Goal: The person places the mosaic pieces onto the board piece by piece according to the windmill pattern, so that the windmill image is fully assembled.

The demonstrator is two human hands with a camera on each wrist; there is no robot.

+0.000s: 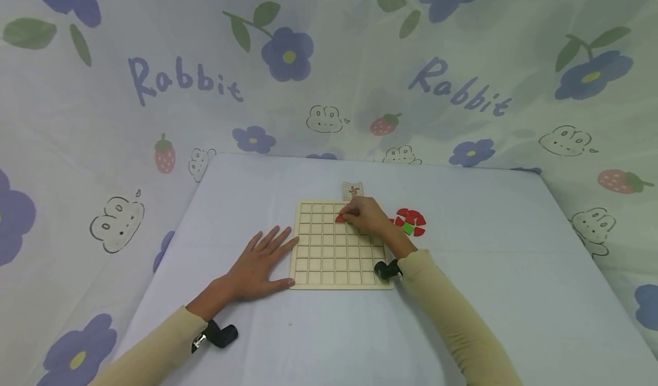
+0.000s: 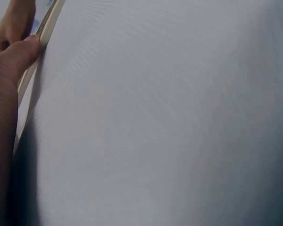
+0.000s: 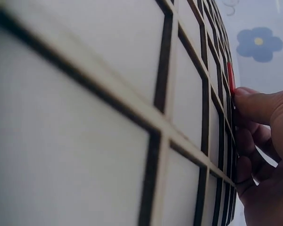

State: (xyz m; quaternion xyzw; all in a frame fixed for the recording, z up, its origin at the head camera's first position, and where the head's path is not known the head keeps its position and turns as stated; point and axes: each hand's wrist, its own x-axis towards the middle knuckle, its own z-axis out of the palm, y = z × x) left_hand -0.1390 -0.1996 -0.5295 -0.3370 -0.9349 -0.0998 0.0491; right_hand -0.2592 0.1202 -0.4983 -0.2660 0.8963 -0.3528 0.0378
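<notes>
A pale wooden grid board [image 1: 335, 263] with square cells lies on the table. My right hand [image 1: 367, 216] is over its upper part and pinches a red quarter-round piece [image 1: 340, 218] between thumb and fingers. In the right wrist view the red piece [image 3: 231, 77] stands at the thumb tip, close to the grid's raised ribs. My left hand [image 1: 257, 266] lies flat with fingers spread at the board's left side, its fingertips and thumb touching the edge. The left wrist view shows only part of the left hand [image 2: 19, 59] along that edge.
Right of the board lies a cluster of red pieces [image 1: 418, 219] with a green square piece [image 1: 408, 228] among them. Behind the board is a small card [image 1: 352, 190] printed with a grid and a red figure. A white cloth [image 1: 493, 294] covers the table; a patterned curtain [image 1: 329, 89] hangs behind.
</notes>
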